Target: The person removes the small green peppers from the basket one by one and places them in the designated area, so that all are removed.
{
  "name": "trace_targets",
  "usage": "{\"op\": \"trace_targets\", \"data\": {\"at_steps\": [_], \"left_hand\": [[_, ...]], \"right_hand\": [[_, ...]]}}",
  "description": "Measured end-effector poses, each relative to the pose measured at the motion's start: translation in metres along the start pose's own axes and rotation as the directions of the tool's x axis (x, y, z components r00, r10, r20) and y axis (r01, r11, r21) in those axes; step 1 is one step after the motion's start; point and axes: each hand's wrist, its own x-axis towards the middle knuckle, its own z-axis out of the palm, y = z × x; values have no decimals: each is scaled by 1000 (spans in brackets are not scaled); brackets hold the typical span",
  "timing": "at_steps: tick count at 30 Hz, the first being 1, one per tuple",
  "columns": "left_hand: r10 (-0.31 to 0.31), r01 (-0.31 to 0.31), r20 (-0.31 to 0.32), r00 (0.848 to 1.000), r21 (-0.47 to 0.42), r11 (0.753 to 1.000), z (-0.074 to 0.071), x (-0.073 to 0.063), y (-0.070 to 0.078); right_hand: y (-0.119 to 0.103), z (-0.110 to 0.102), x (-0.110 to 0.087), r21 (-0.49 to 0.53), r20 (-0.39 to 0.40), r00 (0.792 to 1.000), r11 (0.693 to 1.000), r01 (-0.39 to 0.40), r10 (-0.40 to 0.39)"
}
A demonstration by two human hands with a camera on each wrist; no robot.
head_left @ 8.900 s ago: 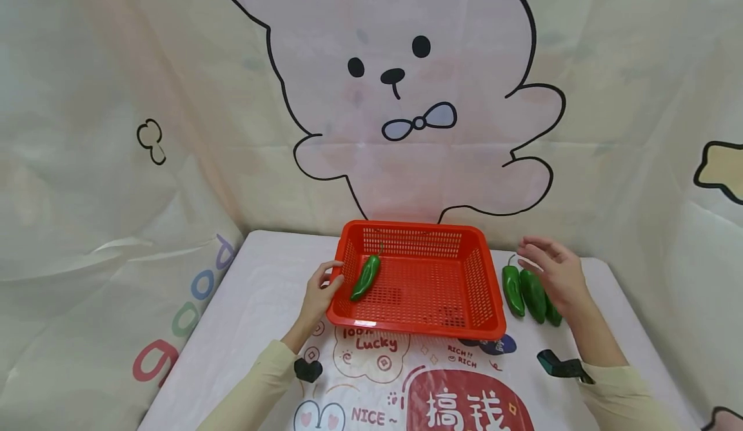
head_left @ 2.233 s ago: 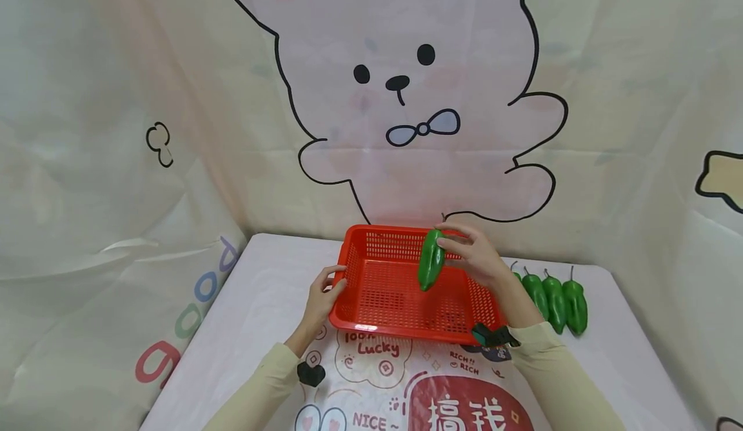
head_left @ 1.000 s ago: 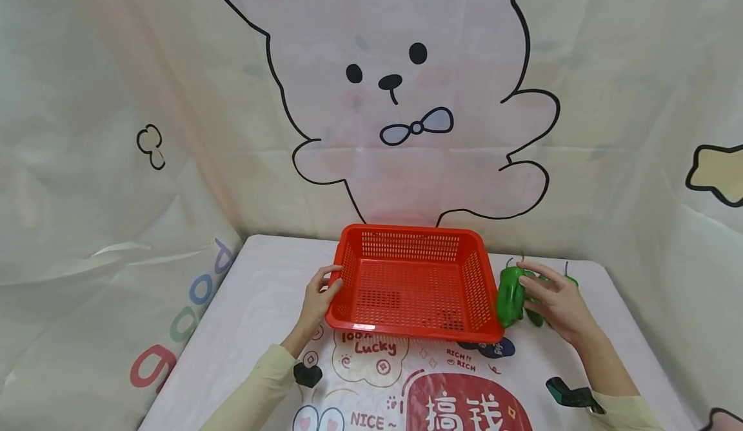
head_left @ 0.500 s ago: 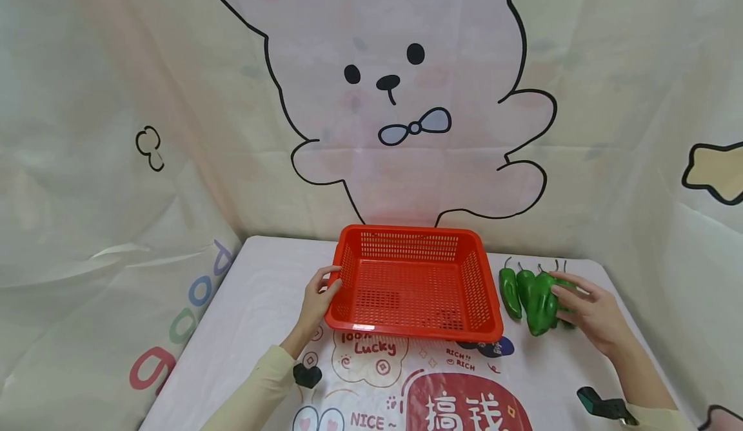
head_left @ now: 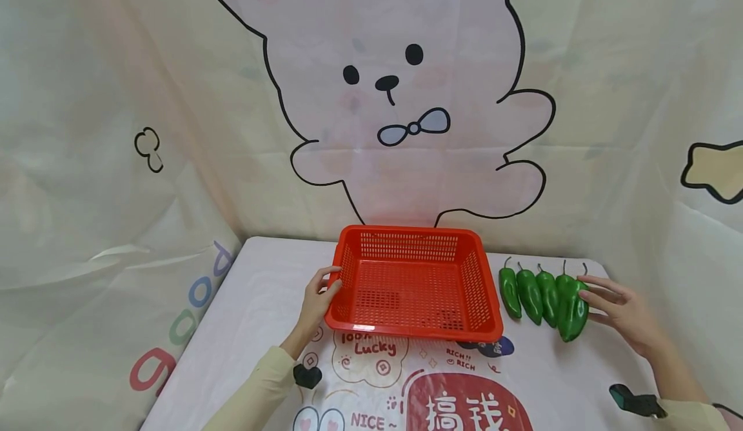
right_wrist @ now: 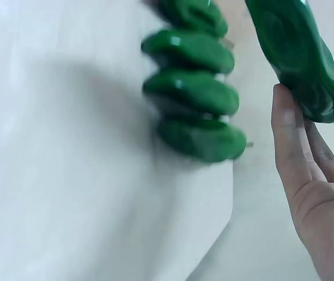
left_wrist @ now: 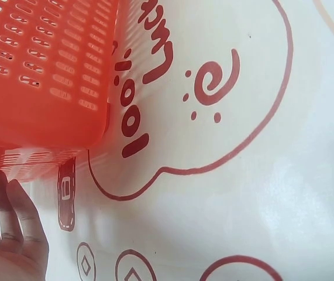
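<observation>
In the head view a red plastic basket (head_left: 415, 282) with perforated walls stands on the table. My left hand (head_left: 314, 299) holds its left rim; in the left wrist view the left fingers (left_wrist: 3, 205) lie against the outer wall. My right hand (head_left: 624, 315) pinches a green pepper (head_left: 573, 311) between thumb and fingers at the right end of a row of several green peppers (head_left: 529, 297). In the right wrist view the held pepper (right_wrist: 295, 55) hangs clear of the table, above and apart from the row (right_wrist: 193, 91).
A white printed cover (head_left: 371, 386) lies over the table, whose right edge (right_wrist: 213, 243) shows in the right wrist view. Behind the basket rises a cloth backdrop with a cartoon bear (head_left: 400, 179).
A pepper lay in the basket earliest on. Later my right hand held a pepper over the basket, then carried it rightward along the row to its far end. My left hand has stayed put.
</observation>
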Motion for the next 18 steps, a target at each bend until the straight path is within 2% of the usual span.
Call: {"op": "trace_targets", "data": {"at_steps": [7,13,18], "left_hand": [[-11,11,-15,1000,30,999,0,1,0],[9,-9,-18,1000,35,999,1,3,-1],[-1,2,-19,1000,39,999,2,3,-1]], "right_hand": [[5,-24,2,-152,-47,997,986,-72,66],[12,-39,2,-162,-40,993,979,-120,115],[16,-50,6,-167,-47,982,968,-186,181]]}}
